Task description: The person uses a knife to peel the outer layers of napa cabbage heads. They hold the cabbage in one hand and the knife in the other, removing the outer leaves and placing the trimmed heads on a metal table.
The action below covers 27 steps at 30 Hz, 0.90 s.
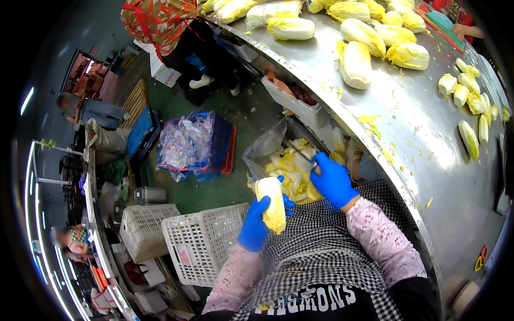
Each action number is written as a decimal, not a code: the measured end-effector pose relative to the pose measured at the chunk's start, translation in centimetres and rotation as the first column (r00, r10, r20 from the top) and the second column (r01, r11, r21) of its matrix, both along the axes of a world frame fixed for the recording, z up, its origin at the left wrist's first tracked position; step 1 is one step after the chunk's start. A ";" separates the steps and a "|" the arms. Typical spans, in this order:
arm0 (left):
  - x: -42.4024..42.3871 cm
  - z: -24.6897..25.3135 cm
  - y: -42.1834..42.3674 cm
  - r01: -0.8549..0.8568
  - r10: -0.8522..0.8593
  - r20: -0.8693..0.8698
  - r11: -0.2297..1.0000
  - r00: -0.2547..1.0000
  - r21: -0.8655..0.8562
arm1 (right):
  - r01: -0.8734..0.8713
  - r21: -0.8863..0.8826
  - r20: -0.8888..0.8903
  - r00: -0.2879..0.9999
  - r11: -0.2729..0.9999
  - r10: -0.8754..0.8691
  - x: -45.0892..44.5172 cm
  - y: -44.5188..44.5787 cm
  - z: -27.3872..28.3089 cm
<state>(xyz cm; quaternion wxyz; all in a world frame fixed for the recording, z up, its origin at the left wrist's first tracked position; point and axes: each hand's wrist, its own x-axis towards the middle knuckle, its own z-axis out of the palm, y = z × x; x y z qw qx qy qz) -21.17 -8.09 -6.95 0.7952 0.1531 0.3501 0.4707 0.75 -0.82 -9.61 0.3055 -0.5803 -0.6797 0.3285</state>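
Observation:
A trimmed napa cabbage [270, 200] rests in my left hand [257, 218], which wears a blue glove; its pale stem end points away from me and its yellow leaves toward me. My right hand [332, 179], gloved in blue too, grips a knife [299, 151] whose thin blade points up and to the left. Below both hands, a bin lined with a clear plastic bag [265, 144] holds yellow cabbage leaves [295, 176]. Whole napa cabbages [355, 66] lie on the steel table [405, 132] to my right.
Smaller cabbages [468, 136] and leaf scraps lie at the table's far right. White plastic crates [204, 244] stand at my left. A blue crate [221, 140] filled with clear plastic wrap sits on the green floor. A person in a patterned top [160, 24] stands beyond.

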 end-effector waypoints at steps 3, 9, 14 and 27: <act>0.4 1.0 0.7 0.009 -0.008 -0.008 0.997 1.000 0.070 | -0.036 -0.078 -0.058 0.998 0.996 0.031 0.4 0.1 0.6; 1.0 -0.3 0.3 0.007 -0.001 -0.052 0.993 0.999 0.116 | -0.417 -0.290 -0.403 0.870 0.861 0.286 -2.0 -3.6 4.1; -0.6 -1.5 -0.2 0.102 -0.112 0.064 0.983 0.992 0.153 | -0.499 -0.244 -0.519 0.792 0.831 0.323 -1.1 -3.2 4.3; 0.8 3.3 0.3 0.191 -0.184 -0.246 0.981 0.952 0.007 | -0.181 -0.047 -0.091 0.980 0.982 0.177 -0.7 -2.9 2.9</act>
